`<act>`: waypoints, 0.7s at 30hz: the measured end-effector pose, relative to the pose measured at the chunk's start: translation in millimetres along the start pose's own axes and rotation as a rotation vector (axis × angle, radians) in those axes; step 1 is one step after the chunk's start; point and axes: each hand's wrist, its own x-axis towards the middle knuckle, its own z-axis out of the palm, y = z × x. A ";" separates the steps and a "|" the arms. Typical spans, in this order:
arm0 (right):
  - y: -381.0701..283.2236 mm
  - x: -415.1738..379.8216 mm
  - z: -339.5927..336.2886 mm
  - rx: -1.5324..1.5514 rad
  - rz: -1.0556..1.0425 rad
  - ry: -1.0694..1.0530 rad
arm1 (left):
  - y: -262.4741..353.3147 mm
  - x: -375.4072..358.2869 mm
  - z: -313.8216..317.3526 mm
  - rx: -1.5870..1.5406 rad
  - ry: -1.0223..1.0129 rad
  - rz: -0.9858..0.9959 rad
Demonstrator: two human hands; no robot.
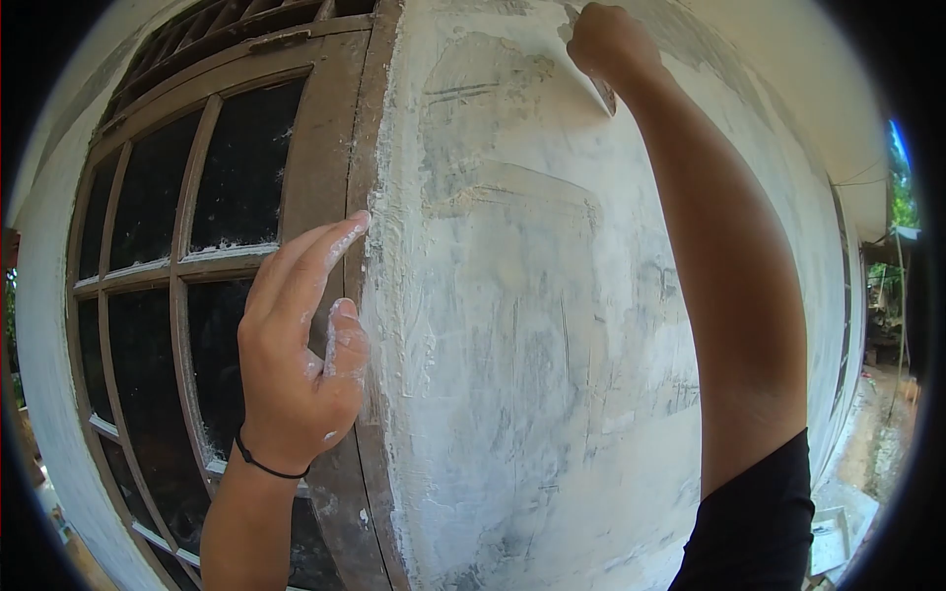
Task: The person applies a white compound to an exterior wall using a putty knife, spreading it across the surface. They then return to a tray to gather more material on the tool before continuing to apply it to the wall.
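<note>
High on the plastered wall (522, 335), my right hand (615, 44) is closed around a plastering trowel (606, 98). Its thin blade lies close against the wall, mostly hidden by the hand or seen edge-on. The surface around it carries patchy white and grey plaster with streaks and ridges. My left hand (291, 340) is raised before the brown wooden door frame (367, 128), empty, with thumb and fingers apart. White plaster smears its fingertips and thumb. The fingertips overlap the frame's edge, beside a rough plaster strip.
To the left, a brown panelled window or door (187, 187) with dark glass panes has white residue along its bars. A ceiling (803, 59) overhangs the wall. Far right, a pale tray-like object (831, 537) lies on the ground near the wall's foot.
</note>
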 end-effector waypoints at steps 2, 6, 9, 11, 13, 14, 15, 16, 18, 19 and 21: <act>-40.3 -18.7 -1.8 -0.164 -0.058 -0.232 | -3.4 0.2 -2.1 0.007 -0.024 0.010; -78.3 -47.4 26.2 -0.145 -0.309 -0.180 | -3.0 -1.8 -5.7 -0.003 -0.008 0.004; -75.1 -58.4 17.2 -0.078 -0.399 -0.157 | -2.5 -3.5 -4.9 -0.025 0.007 -0.024; -77.4 -72.8 6.6 -0.079 -0.429 -0.217 | -4.0 -2.0 -0.8 -0.054 0.014 0.014; -77.3 -90.2 -6.3 -0.073 -0.463 -0.277 | -3.0 0.5 6.7 -0.081 0.031 -0.006; -76.2 -99.0 -13.5 -0.072 -0.499 -0.309 | -2.6 2.3 9.9 -0.101 0.046 -0.029; -74.8 -104.0 -19.4 -0.070 -0.533 -0.341 | -2.4 4.0 11.9 -0.105 0.049 -0.024; -70.2 -105.1 -25.0 -0.073 -0.533 -0.336 | -2.6 5.9 13.2 -0.103 0.031 -0.002; -53.5 -104.8 -33.9 0.033 -0.438 -0.225 | -2.2 9.3 12.9 -0.095 0.019 0.018; -45.4 -97.2 -32.4 0.032 -0.398 -0.177 | -1.5 11.4 13.2 -0.085 0.016 0.036; -31.2 -73.4 -26.5 0.034 -0.332 -0.034 | -2.3 15.0 13.9 -0.070 0.017 0.046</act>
